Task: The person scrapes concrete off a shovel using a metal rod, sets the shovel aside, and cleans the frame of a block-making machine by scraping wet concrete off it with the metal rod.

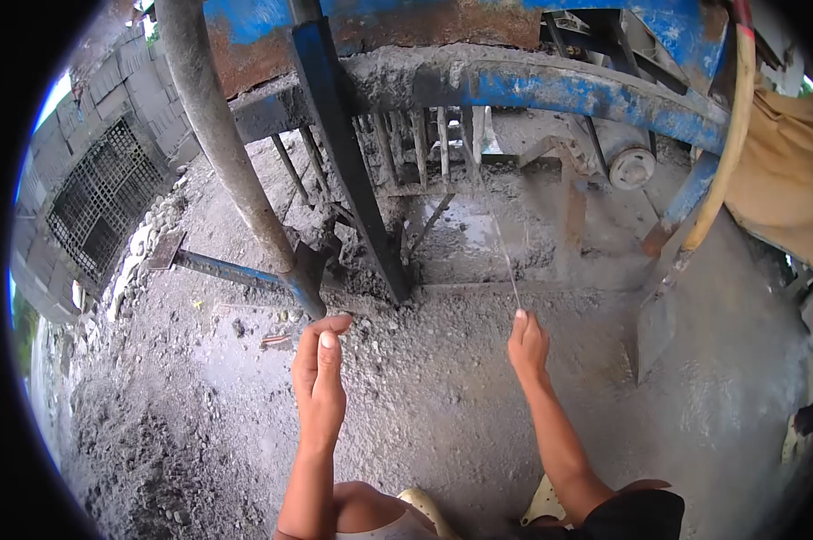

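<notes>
My right hand (527, 344) is closed around the lower end of a thin, pale rod (505, 254), which points up toward the machine; whether it is wire or a stick I cannot tell. The rod's far end fades against the wet, grey floor under the frame. My left hand (321, 378) is raised over the gravelly ground, loosely curled with the thumb apart from the fingers, and nothing shows in it. Just beyond it is the foot of a grey pole (235, 171). Ahead stands a rusty blue metal machine frame (551, 94) with a row of vertical bars (420, 148), caked in cement-like grime.
A shovel (722, 180) leans at the right, its blade on the wet ground. A dark slanted post (348, 171) and a blue metal arm (231, 270) stand ahead. Grey blocks (123, 76) are stacked at left, with wet aggregate (136, 459) below. A tan cloth (785, 180) hangs at right.
</notes>
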A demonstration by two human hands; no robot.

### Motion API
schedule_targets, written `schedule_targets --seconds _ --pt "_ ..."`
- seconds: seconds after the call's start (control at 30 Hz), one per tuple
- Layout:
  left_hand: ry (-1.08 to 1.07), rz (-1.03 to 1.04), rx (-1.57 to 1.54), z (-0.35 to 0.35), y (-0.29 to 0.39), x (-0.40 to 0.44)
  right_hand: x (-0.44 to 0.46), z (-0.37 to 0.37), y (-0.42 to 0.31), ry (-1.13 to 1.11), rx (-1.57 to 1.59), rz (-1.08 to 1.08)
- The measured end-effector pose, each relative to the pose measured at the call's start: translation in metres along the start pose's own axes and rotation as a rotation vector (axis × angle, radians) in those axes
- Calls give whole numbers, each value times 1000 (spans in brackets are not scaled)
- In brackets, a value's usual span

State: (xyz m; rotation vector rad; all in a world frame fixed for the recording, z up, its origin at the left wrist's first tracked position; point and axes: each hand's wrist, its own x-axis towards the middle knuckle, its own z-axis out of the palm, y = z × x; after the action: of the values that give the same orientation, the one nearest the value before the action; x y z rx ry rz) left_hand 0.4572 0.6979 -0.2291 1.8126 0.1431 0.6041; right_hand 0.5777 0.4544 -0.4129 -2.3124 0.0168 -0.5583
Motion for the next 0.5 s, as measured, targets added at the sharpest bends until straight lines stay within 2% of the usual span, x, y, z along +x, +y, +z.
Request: schedule_targets --seconds 0.07,0.1,0.2,0.3,0.4,0.5 --pt "49 -13 -108 3 -3 3 0 17 24 51 71 -81" --pt "36 -24 -59 4 -1 2 -12 22 38 66 99 -106" --pt "-8 -88 31 8 2 3 13 15 35 -144 -240 63" --pt "-27 -32 26 7 1 1 17 -17 0 1 -74 -73" --pt "5 -18 -2 9 -6 4 21 2 39 52 32 -149" --pt "-24 -39 33 8 0 1 46 -6 51 -143 -356 -36"
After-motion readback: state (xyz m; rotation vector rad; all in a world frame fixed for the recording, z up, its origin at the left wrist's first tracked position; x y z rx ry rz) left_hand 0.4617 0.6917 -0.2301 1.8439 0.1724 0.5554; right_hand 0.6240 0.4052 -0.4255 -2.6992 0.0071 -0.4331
